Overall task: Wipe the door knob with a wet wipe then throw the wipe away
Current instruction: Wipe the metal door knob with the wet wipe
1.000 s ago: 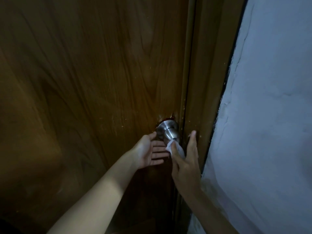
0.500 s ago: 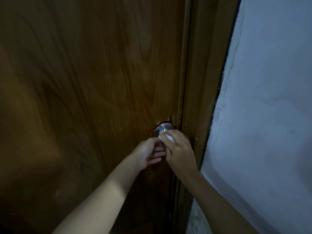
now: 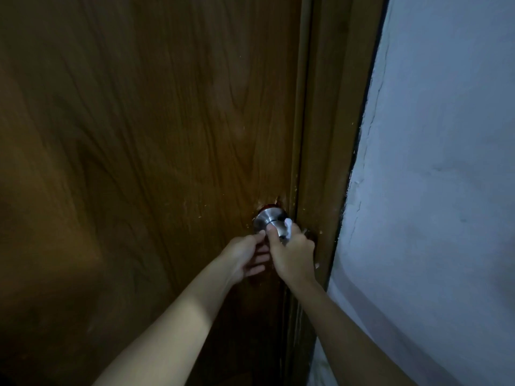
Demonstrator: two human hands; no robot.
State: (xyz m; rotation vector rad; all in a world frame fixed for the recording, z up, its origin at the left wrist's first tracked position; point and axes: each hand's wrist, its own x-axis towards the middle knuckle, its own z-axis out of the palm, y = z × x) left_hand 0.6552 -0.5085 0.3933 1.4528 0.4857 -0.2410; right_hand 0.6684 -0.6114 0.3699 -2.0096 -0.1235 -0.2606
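- Brushed steel shows on the door knob, which sits low on the brown wooden door, close to the edge that meets the door frame.
- My right hand is curled around the knob from below and from the right, fingers bent close, thumb lying across the knob's front.
- The white wet wipe is pressed between my right fingers and the right side of the knob; only a small crumpled corner of it pokes out above my knuckles, touching the metal.
- So the wipe lies under my right fingers and against the knob, most of it hidden inside my grip.
- My left hand comes in from the lower left, palm turned partly up, just beside my right hand.
- Its fingers are loosely parted and half curled; the thumb and forefinger tips reach the knob's lower left edge, next to my right thumb.
- Whether those left fingertips actually pinch the knob or only touch it, I cannot tell.
- The round collar of the knob, flush against the door, is uncovered above both hands.
- A pale rough wall runs down the right of the frame.
- Both my forearms are bare, rising from the bottom of the view.
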